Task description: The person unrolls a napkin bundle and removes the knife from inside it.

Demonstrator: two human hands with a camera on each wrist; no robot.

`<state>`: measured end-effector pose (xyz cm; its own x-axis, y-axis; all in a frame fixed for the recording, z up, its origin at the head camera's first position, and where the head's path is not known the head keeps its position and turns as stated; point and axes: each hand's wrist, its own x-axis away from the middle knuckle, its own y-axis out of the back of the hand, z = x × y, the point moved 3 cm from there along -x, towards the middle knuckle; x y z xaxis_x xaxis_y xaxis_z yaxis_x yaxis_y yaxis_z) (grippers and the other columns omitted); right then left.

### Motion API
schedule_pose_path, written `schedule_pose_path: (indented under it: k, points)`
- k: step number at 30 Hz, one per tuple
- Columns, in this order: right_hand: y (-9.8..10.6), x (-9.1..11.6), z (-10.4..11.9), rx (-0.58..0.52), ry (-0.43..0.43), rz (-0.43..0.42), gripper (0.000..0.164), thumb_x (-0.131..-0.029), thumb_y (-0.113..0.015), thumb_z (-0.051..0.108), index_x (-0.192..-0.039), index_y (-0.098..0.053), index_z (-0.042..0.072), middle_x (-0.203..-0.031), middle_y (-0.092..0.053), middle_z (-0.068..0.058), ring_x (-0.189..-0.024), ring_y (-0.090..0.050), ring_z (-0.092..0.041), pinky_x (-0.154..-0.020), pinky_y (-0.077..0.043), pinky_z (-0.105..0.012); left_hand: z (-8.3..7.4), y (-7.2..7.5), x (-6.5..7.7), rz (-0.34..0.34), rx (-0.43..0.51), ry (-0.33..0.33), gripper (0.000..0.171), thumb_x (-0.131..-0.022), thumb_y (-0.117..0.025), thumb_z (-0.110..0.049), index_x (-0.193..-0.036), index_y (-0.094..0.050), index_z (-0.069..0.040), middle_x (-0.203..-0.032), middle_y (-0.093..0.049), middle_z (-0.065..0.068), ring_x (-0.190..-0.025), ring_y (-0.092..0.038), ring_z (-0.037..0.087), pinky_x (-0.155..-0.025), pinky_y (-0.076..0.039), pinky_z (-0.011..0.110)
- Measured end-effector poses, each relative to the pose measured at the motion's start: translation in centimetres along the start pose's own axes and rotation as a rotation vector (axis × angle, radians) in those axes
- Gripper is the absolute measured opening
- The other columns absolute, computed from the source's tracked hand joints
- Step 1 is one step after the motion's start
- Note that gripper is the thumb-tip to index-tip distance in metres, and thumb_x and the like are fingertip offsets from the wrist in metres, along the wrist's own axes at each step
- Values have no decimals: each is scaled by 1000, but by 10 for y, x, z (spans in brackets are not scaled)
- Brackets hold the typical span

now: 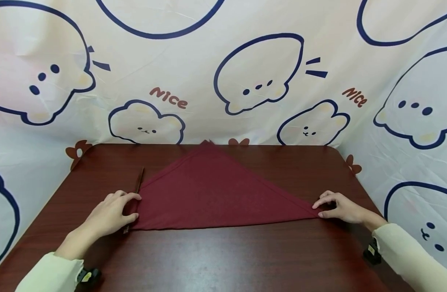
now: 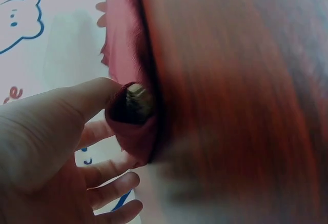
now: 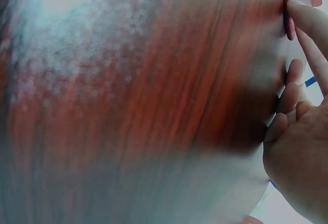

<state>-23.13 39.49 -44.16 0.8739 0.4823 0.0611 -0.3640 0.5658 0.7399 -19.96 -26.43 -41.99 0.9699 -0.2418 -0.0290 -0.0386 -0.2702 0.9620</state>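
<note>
Pale backdrop sheeting [image 1: 199, 73], softly creased and printed with navy-outlined cartoon animals, stands behind and beside a dark reddish-brown worktop [image 1: 223, 259] with glossy wood grain, rounded far corners and a hazy glare at the front. At the left, the left hand [image 1: 110, 215] has its thumb and forefinger clamped on the end of a burgundy cloth [image 1: 209, 190]. Beneath that grip lies a slender brown stick-like object [image 1: 139, 180], pointing away from the person; the left wrist view shows the cloth curled into a small tube about a tan, rounded end, probably the near tip of the same object. A firm but light pinch here should keep the curl snug, with the stick square to the near edge so that any turns would not skew. Across the middle, the cloth lies flat as a broad triangle: matte, fine-woven and limp, with hem lines along its slanting sides and a slightly ragged apex at the worktop's far edge. Its near edge runs almost straight; gentle, even outward tension would suit it, since soft fabric may ruckle. At the right, the right hand [image 1: 342, 207] pinches the narrow corner between thumb and forefinger, best kept low and level with the opposite end.
</note>
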Motion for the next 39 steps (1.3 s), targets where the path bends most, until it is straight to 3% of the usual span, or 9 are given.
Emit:
schedule_pose_path:
  k: [7,12,17,29,36,39]
  points:
    - [1,-5,4,-3,5,-1,18,-88,-78,16,-106,-78,14,-104,-59,-2,-98,-49,-5,-81,-41,-26,24,11,8,37,75,48,43,-84,-76,-20,-124,-61,-8,-109,-64,19,-101,-59,39,-75,-51,55]
    - [1,-9,4,5,4,2,18,-88,-77,16,-107,-77,14,-105,-58,-3,-98,-48,-5,-82,-40,-25,39,14,14,43,180,22,39,-86,-76,-12,-121,-61,-3,-104,-65,16,-97,-61,34,-80,-51,53]
    - [1,-11,6,-11,17,5,18,-88,-78,15,-106,-78,13,-105,-58,-4,-98,-49,-6,-82,-41,-26,44,13,16,34,212,5,38,-87,-77,-12,-120,-61,-3,-104,-65,15,-100,-62,37,-83,-51,56]
    - [1,-6,1,-30,36,1,17,-89,-76,14,-106,-77,13,-104,-60,-2,-97,-50,-3,-80,-42,-25,38,11,15,17,210,-11,38,-86,-78,-12,-119,-63,-4,-104,-64,14,-100,-61,34,-84,-50,55]
    - [0,1,-1,-26,52,13,17,-90,-75,15,-107,-77,14,-105,-59,-1,-99,-49,-3,-79,-42,-26,22,14,16,-28,142,-13,36,-85,-79,-19,-118,-67,-9,-113,-63,19,-107,-55,42,-84,-47,60]
    - [-2,3,-1,-30,58,19,18,-91,-75,14,-108,-77,14,-105,-59,0,-99,-48,-1,-78,-41,-25,14,12,14,-22,104,-15,36,-84,-81,-24,-117,-70,-12,-110,-60,17,-102,-53,38,-78,-48,52]
